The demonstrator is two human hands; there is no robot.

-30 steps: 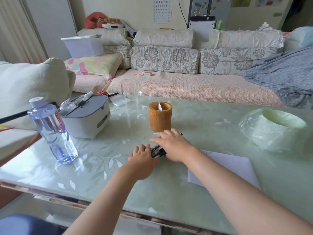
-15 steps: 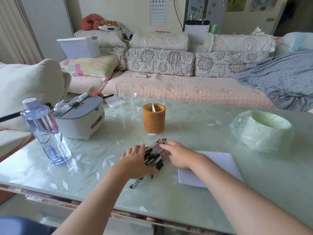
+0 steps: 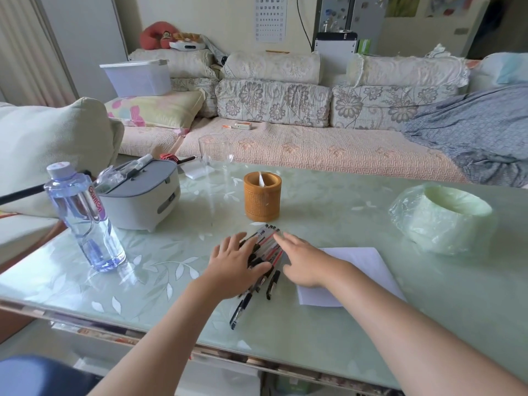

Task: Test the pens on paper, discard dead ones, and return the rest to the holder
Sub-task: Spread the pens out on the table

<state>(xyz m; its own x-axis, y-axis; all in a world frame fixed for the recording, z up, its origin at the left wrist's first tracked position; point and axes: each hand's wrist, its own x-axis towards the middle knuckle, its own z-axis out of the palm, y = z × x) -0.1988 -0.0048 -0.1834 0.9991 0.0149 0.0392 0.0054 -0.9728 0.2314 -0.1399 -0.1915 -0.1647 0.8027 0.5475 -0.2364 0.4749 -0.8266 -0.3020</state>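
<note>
Several black and red pens [image 3: 264,245] lie side by side on the glass table between my hands. My left hand [image 3: 233,265] lies flat on their left side with straight fingers. My right hand [image 3: 303,260] presses the right side of the row, fingers stretched toward the pen tips. One black pen [image 3: 240,310] sticks out toward me below my left hand. The brown round pen holder [image 3: 262,196] stands just behind the pens, with a white slip inside. A white sheet of paper [image 3: 361,264] lies under and to the right of my right wrist.
A water bottle [image 3: 83,217] and a grey box [image 3: 140,195] stand at the left. A clear glass [image 3: 214,155] stands behind the holder. A bin lined with a plastic bag [image 3: 444,217] sits at the right. The table's front edge [image 3: 217,352] is close to me.
The pens, held bunched between my hands a second ago, now lie spread in a row on the table. Both hands have flattened and moved slightly apart over them.
</note>
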